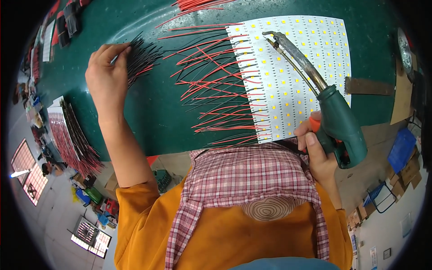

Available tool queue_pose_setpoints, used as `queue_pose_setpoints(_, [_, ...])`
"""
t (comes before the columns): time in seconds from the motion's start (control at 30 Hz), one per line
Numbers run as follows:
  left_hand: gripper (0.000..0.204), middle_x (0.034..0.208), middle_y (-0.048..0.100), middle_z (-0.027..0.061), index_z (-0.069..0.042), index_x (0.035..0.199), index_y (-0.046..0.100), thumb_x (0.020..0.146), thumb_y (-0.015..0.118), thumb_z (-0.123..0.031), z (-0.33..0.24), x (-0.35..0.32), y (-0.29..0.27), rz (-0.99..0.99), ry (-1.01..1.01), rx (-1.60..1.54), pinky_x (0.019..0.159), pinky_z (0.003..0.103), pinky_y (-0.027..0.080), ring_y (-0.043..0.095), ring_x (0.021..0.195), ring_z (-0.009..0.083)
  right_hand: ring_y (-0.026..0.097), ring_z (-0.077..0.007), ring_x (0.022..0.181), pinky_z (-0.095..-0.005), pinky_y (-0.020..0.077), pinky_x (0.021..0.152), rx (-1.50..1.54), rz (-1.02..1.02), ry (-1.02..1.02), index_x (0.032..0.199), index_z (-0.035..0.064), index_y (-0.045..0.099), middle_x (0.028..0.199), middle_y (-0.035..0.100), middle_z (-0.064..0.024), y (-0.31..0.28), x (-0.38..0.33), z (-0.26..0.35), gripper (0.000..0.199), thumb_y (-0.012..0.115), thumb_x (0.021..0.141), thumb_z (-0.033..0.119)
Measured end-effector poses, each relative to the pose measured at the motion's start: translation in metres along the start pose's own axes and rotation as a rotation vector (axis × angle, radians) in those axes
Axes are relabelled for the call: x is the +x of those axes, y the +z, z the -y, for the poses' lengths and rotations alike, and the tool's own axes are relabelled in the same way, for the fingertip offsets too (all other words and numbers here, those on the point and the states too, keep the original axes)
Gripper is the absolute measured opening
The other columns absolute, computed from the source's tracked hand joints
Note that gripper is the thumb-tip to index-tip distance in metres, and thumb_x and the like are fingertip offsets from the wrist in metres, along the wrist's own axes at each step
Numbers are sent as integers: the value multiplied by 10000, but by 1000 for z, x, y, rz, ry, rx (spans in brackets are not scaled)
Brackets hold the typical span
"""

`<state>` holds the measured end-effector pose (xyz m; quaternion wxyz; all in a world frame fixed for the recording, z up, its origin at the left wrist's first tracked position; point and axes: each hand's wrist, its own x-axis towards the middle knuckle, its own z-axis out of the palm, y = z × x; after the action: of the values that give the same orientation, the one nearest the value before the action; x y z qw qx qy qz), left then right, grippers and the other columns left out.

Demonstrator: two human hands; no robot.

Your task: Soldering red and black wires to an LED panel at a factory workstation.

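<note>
Left hand (108, 67) pinches the ends of black wires (140, 62) lying loose on the green worktop (148, 114); number caught cannot be told; right hand (318, 155) grips a green soldering gun (345, 126), its dark bent tip (282, 39) over the white board (279, 83); board lies flat on the worktop, dotted with yellow squares; red and black leads (216, 82) fan out from its left edge.

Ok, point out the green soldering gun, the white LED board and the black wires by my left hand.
Green soldering gun (340, 118), head view: its body.
White LED board (284, 90), head view: its face.
Black wires (141, 56), head view: bundle's middle.
</note>
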<state>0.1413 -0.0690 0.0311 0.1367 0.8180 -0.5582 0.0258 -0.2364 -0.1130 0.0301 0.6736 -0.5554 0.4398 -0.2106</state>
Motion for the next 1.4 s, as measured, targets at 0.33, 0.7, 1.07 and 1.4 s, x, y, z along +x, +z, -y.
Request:
queue_pose_setpoints(0.33, [143, 753, 571, 68, -66, 837, 662, 721, 641, 15, -102, 4, 27, -117, 375, -324, 619, 320, 480, 588, 703, 239, 483, -97, 611, -249, 428, 566, -57, 68, -45, 1256, -31, 417, 896, 626, -139, 1, 9, 2, 376, 536, 921, 93])
queue_pose_setpoints(0.7, [152, 727, 578, 22, -74, 805, 674, 673, 680, 0, -114, 1, 64, -197, 452, -274, 565, 299, 471, 561, 662, 193, 629, -199, 818, -298, 501, 729, -215, 60, -5, 995, 49, 636, 903, 663, -66, -1, 14, 9, 158, 593, 842, 40])
queue_pose_setpoints(1.07, [154, 746, 566, -8, -99, 770, 653, 618, 637, -79, -116, -4, 58, -271, 490, -112, 498, 276, 451, 556, 664, 164, 486, -88, 632, -220, 428, 591, -396, 197, -82, 1056, 3, 519, 860, 607, -97, 2, 7, 12, 182, 540, 911, 111])
queue_pose_setpoints(1.4, [127, 745, 549, 57, -64, 813, 633, 699, 658, -15, -130, 4, 25, -64, 446, -151, 589, 345, 454, 548, 697, 253, 467, -101, 584, -246, 416, 553, -71, -41, 62, 1234, -4, 398, 866, 613, -148, 10, -3, 28, 373, 516, 902, 117])
